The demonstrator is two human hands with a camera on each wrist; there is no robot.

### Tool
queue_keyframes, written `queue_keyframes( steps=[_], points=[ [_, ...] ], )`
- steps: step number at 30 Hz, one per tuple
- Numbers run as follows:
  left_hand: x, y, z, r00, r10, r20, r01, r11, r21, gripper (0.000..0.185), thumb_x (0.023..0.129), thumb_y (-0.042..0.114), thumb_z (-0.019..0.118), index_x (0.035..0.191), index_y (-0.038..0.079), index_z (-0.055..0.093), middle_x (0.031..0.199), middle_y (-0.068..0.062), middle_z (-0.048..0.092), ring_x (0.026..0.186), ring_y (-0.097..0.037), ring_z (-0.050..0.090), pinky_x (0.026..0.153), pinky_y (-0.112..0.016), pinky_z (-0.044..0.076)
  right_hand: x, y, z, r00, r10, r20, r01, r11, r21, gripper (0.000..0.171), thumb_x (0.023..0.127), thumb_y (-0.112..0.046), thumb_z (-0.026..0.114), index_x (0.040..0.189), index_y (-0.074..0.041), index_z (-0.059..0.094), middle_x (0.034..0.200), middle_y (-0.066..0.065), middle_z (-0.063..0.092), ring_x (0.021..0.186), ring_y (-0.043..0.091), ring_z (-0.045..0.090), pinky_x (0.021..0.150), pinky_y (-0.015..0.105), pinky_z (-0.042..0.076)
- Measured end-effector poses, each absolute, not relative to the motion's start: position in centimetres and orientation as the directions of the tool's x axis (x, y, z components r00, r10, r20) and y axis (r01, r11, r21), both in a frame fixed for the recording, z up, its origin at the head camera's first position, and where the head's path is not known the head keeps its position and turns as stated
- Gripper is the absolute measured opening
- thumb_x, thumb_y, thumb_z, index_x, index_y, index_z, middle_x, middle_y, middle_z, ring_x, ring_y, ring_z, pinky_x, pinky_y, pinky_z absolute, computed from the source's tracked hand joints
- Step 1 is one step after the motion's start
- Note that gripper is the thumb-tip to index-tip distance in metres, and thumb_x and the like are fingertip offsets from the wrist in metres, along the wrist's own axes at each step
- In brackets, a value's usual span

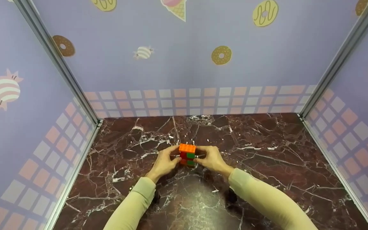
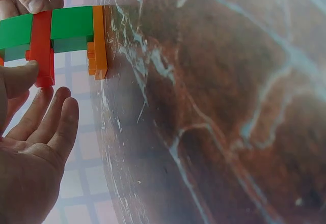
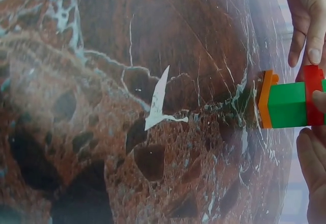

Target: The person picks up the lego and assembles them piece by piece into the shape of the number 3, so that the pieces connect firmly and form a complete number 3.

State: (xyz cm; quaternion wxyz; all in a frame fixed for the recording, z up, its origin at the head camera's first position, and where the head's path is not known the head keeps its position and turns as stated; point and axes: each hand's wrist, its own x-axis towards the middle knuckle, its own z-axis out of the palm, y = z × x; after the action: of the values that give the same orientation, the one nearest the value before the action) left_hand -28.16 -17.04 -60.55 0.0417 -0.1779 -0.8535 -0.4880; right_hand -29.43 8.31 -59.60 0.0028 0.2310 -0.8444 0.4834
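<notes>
A small stack of toy building bricks (image 1: 190, 155) stands on the dark marbled surface, held between both hands. Orange studded bricks form its top and base, with green bricks (image 2: 73, 23) and a red brick (image 3: 312, 89) between them. My left hand (image 1: 164, 161) grips the stack from the left, its thumb against the red brick in the left wrist view. From the other side my right hand (image 1: 212, 158) pinches it, thumb at the front and fingers reaching behind. At the bottom, the orange brick (image 2: 99, 43) meets the tabletop. Parts of the stack are hidden behind the fingers.
Purple patterned panels (image 1: 184, 70) enclose the marbled tabletop (image 1: 267, 179) at the back and both sides. Grey metal posts (image 1: 334, 57) run up the corners, and pale rails edge the tabletop on the left and right.
</notes>
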Motion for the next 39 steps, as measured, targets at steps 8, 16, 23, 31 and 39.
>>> queue_keyframes(
  steps=[8,16,23,31,39],
  points=[
    [-28.3,-16.7,-60.6,-0.926,0.274,0.259,0.361,0.451,0.816,0.052,0.096,-0.006,0.077,0.147,-0.002,0.069,0.132,-0.023,0.081,0.121,-0.04,0.079,0.111,-0.058,0.062,-29.3,8.5,-59.3,-0.913,-0.369,0.175,-0.333,0.425,-0.841,0.05,0.09,0.0,0.087,0.139,0.001,0.077,0.129,0.024,0.082,0.111,0.039,0.085,0.095,0.048,0.07],
    [-28.3,-16.3,-60.4,-0.929,0.282,0.24,0.347,0.439,0.829,0.053,0.1,-0.003,0.075,0.152,0.001,0.067,0.135,-0.021,0.081,0.125,-0.038,0.078,0.11,-0.055,0.063,-29.5,9.3,-59.0,-0.907,-0.395,0.146,-0.306,0.381,-0.872,0.049,0.092,-0.001,0.086,0.14,0.002,0.076,0.128,0.023,0.083,0.112,0.038,0.084,0.098,0.042,0.07],
    [-28.0,-15.7,-59.9,-0.928,0.307,0.21,0.328,0.411,0.85,0.057,0.107,0.002,0.069,0.162,-0.001,0.055,0.142,-0.025,0.075,0.131,-0.042,0.074,0.113,-0.058,0.061,-29.8,10.1,-58.9,-0.899,-0.408,0.159,-0.306,0.325,-0.895,0.056,0.094,0.0,0.083,0.148,0.005,0.068,0.128,0.026,0.082,0.113,0.041,0.083,0.101,0.049,0.069],
    [-27.8,-14.7,-59.9,-0.921,0.318,0.226,0.334,0.345,0.877,0.065,0.111,0.001,0.061,0.173,0.004,0.039,0.14,-0.029,0.065,0.131,-0.048,0.07,0.11,-0.063,0.061,-29.6,10.2,-58.9,-0.915,-0.384,0.126,-0.233,0.247,-0.941,0.07,0.098,0.002,0.078,0.162,0.007,0.051,0.14,0.032,0.075,0.123,0.045,0.078,0.107,0.052,0.066],
    [-27.9,-14.2,-60.0,-0.933,0.3,0.198,0.288,0.297,0.911,0.067,0.113,0.007,0.063,0.174,0.004,0.036,0.14,-0.03,0.065,0.117,-0.042,0.074,0.098,-0.048,0.065,-29.7,10.5,-59.2,-0.925,-0.36,0.122,-0.189,0.155,-0.97,0.065,0.1,0.003,0.074,0.159,0.0,0.047,0.131,0.033,0.075,0.11,0.026,0.079,0.1,0.054,0.069]
  ],
)
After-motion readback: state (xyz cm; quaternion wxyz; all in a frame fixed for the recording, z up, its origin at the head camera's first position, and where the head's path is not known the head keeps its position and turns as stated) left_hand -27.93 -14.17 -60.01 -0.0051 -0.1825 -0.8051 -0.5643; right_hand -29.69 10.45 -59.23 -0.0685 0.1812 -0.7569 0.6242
